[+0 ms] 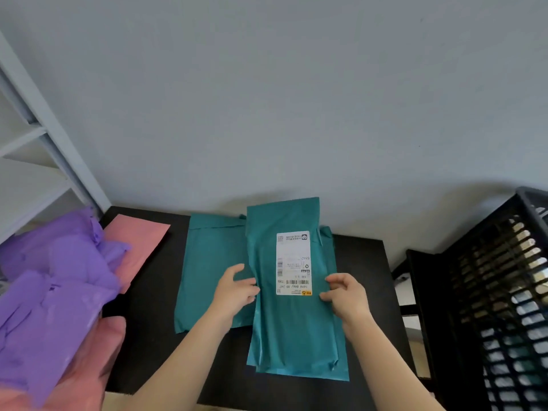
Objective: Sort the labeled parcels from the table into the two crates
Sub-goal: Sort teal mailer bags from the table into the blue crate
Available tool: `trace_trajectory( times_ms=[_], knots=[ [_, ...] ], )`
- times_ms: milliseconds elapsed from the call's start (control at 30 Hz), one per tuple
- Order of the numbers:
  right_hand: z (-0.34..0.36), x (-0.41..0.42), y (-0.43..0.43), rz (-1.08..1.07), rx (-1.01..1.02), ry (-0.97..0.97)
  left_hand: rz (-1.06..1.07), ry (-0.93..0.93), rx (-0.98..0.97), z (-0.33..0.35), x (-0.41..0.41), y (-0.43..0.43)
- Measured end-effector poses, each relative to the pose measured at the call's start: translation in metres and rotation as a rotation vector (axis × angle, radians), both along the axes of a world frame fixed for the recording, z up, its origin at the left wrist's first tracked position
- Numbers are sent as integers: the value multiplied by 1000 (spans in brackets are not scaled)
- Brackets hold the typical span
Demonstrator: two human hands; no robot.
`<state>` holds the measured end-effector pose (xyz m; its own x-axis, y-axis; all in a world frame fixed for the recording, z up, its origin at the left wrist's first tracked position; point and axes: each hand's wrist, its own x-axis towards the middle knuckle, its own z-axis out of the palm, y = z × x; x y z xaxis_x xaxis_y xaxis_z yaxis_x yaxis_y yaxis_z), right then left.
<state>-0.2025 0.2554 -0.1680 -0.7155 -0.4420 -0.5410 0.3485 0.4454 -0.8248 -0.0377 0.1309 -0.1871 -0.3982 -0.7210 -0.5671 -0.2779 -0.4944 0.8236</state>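
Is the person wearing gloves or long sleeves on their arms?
No. The left hand and right hand are bare, with no gloves. The left forearm and right forearm are bare too: no sleeves reach into view, and no watch or bracelet shows on either wrist.

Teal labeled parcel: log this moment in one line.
teal labeled parcel | left hand, right hand grip its sides | label faces camera

Looks like a small parcel-sorting room or stockroom. Evidence: flat teal plastic mailer bag (pixel 293 330) with a white barcoded shipping label (pixel 293 262), on a black tabletop (pixel 154 336); heaped purple plastic mailer bags (pixel 53 292) and pink plastic mailers (pixel 136 235) (soft, crumpled) at left; black lattice plastic crate (pixel 504 277) at right; pale metal shelving (pixel 59 149) against plain grey wall (pixel 296 99).
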Motion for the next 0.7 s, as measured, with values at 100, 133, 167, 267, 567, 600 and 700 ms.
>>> trace_trajectory(
  times_ms=[100,133,167,267,567,600,700],
  knots=[
    [-4,3,1,-25,15,-1,-12,2,-51,-5,-5,3],
    [-5,2,1,-34,16,-4,-22,0,-68,-6,-7,3],
    [-5,2,2,-42,20,-4,-36,-10,-82,-6,-8,3],
    [-2,0,1,-59,-5,-2,-96,-99,-315,-3,-9,7],
    [58,-14,-24,138,-183,252,-453,-272,-1771,78,-45,-31],
    [62,-14,-26,169,-182,294,-516,-320,-1827,85,-49,-34],
    [72,-18,-27,238,-155,413,-662,-411,-1897,100,-54,-38]
  ],
)
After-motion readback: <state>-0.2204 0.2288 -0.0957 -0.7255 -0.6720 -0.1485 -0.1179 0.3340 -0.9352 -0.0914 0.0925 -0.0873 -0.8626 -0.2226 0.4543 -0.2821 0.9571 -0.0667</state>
